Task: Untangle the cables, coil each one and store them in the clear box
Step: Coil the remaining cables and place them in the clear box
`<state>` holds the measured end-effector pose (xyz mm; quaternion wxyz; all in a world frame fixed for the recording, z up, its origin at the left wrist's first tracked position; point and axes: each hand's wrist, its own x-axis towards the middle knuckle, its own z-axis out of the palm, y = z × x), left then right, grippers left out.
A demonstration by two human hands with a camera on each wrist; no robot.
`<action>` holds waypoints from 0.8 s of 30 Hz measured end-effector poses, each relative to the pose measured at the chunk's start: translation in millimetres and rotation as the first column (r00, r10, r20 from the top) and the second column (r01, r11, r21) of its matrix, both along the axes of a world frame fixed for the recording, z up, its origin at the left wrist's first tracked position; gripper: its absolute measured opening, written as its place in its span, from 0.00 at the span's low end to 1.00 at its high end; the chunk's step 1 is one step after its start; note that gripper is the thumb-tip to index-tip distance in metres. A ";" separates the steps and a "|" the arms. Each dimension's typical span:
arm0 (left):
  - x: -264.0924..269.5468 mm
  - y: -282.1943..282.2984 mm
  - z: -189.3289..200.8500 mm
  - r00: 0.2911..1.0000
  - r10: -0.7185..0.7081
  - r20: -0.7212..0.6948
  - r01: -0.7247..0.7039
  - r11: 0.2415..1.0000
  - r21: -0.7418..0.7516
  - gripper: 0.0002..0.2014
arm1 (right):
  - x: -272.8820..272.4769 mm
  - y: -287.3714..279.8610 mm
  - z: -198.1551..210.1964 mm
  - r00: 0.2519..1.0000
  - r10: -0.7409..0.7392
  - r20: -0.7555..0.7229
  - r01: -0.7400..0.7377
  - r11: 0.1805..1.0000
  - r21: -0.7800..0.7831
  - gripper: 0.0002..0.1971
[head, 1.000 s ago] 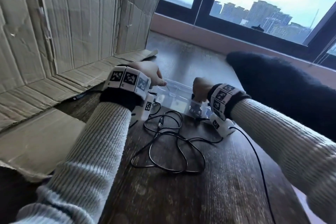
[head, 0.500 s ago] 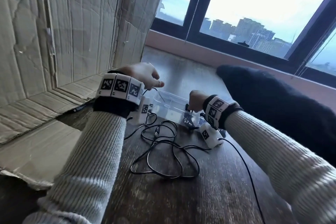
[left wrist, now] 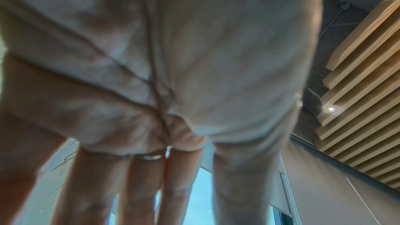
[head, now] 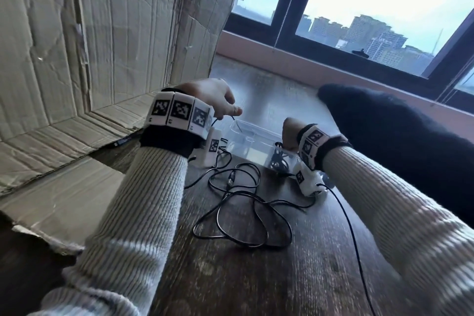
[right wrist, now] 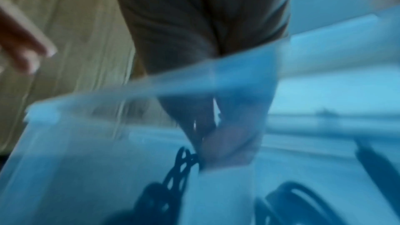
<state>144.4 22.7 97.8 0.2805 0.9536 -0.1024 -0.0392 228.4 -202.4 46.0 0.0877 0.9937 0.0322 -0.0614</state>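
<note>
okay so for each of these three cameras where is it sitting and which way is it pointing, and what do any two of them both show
Head: worn high, facing forward and down at the table, loose cables, clear box; shows both sleeves, left hand and right hand.
Left wrist: under the left palm, facing up toward ceiling slats.
Right wrist: blurred, facing the box wall and right-hand fingers.
Shared: head and right wrist both show the box.

Creased cardboard [head: 102, 33] (window [head: 359, 7] beyond)
</note>
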 end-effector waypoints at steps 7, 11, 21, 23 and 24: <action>4.3 2.8 -0.9 0.999 -0.030 0.027 0.030 1.000 -0.003 0.23 | -15.9 25.3 17.6 0.996 0.026 -0.081 -0.047 0.961 -0.273 0.09; 4.4 1.7 -0.5 0.998 -0.035 0.058 0.035 0.999 -0.008 0.22 | -50.6 31.0 27.6 0.957 0.225 0.181 -0.201 0.969 -0.143 0.13; -3.9 -10.5 3.8 0.994 -0.046 0.095 0.044 0.999 0.024 0.22 | -153.0 22.0 -11.2 0.888 0.453 -0.084 -0.429 0.880 0.204 0.06; -5.7 -15.7 5.2 0.993 -0.078 0.085 0.077 0.997 0.012 0.21 | -148.8 13.4 5.6 0.925 0.380 -0.001 -0.333 0.813 0.477 0.06; -6.9 -20.0 6.0 0.992 -0.114 0.061 0.115 0.993 -0.025 0.22 | -148.7 9.9 15.2 0.945 0.321 0.070 -0.296 0.739 0.605 0.07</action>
